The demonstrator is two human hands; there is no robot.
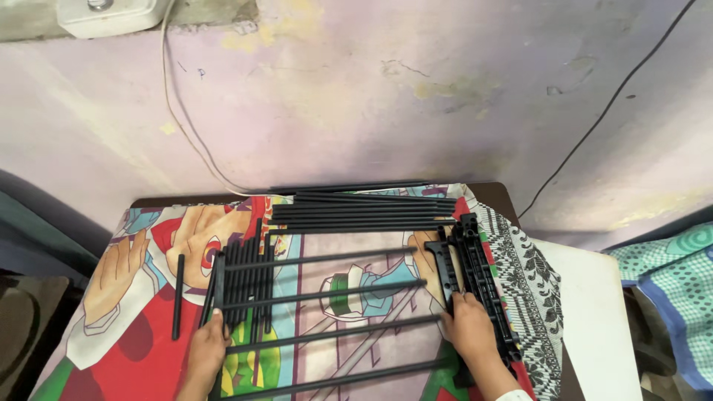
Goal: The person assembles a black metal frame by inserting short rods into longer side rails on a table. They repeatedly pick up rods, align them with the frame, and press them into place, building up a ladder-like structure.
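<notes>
My left hand [206, 349] grips a black plastic side rail [218, 278] at the left of a cloth-covered table. My right hand [471, 330] holds a black plastic side rail [448, 271] on the right. Several long black rods [319, 293] run across between the two rails, like the rungs of a rack. Next to my right hand lie more black plastic rails [486, 275] stacked together. A bundle of short black rods [249, 278] lies just right of the left rail.
Several long black rods [364, 209] lie in a pile at the table's far edge against the wall. One loose short rod [178, 295] lies to the left. A cartoon-print cloth [141, 312] covers the table. A white surface [594, 319] stands at the right.
</notes>
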